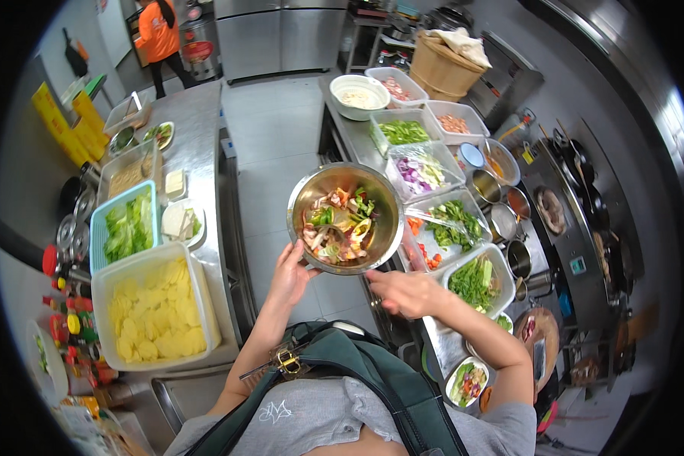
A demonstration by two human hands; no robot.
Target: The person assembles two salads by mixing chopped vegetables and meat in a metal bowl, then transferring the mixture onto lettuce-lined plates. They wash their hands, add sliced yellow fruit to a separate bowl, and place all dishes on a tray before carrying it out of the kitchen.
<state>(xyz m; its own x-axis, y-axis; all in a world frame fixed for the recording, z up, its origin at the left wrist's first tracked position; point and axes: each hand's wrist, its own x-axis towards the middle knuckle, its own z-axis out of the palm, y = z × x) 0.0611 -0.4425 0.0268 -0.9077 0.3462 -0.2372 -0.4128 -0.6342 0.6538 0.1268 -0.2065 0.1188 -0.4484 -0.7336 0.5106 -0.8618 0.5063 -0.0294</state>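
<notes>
A round stainless steel bowl [302, 251] hangs over the aisle between the two counters. Raw meat pieces and sliced green and red peppers [342, 224] lie inside it. My left hand [287, 275] grips the bowl at its near left side, thumb by the rim and fingers going underneath. Close to the near right rim is my right hand [406, 292], its fingers curled and slightly blurred. One of its fingertips is at the rim; whether it presses on the bowl or holds something small, I cannot make out.
On the right counter stand tubs of chopped onion [418, 171], greens [475, 281] and meat [452, 123], with pots [518, 258] beyond. The left counter carries a tub of sliced potatoes [159, 311] and a blue lettuce basket [125, 228]. A person in orange [158, 34] stands far left.
</notes>
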